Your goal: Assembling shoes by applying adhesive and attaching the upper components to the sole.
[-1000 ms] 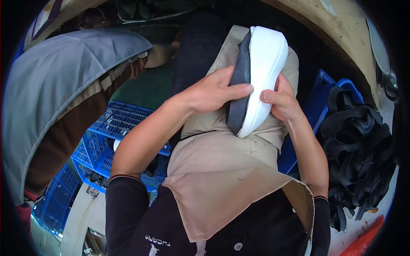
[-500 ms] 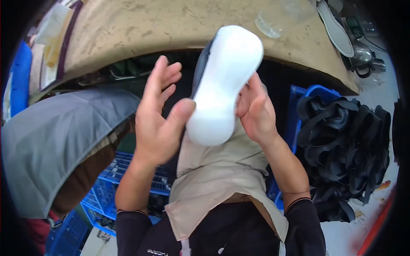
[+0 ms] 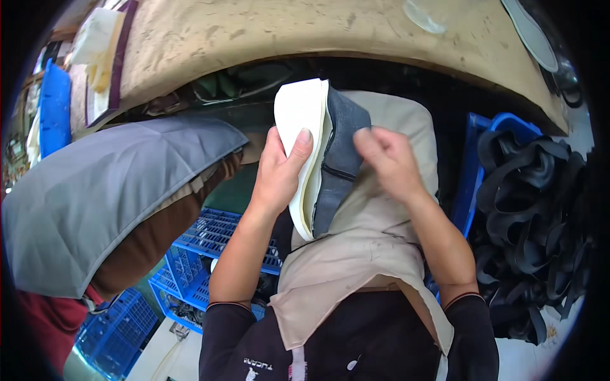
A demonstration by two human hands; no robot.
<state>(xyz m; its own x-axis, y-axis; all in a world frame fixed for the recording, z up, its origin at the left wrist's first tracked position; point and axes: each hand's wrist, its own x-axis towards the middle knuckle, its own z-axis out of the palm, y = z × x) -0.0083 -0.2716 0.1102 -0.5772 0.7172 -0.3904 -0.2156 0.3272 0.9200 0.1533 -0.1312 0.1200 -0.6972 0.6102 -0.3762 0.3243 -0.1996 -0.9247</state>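
Observation:
A half-made shoe with a dark grey upper (image 3: 343,136) and a white sole (image 3: 298,111) is held on edge above my lap. The sole is on the left and the upper on the right; a narrow gap shows between them along part of the edge. My left hand (image 3: 279,171) grips the sole, thumb on its white face and fingers behind, hidden. At the upper's right edge is my right hand (image 3: 391,159), fingers curled and thumb against the grey material, slightly blurred.
A tan, stained worktable (image 3: 254,32) spans the far side, with a clear plastic piece (image 3: 424,18) on it. Blue crates (image 3: 210,232) stand at lower left. Black straps (image 3: 527,209) heap at right beside a blue bin (image 3: 469,171). A person in a grey cap (image 3: 121,171) sits close at left.
The shoe has turned from its white sole facing up to standing on edge, showing the grey upper. My left hand has closed on the sole; my right has moved to the upper's edge.

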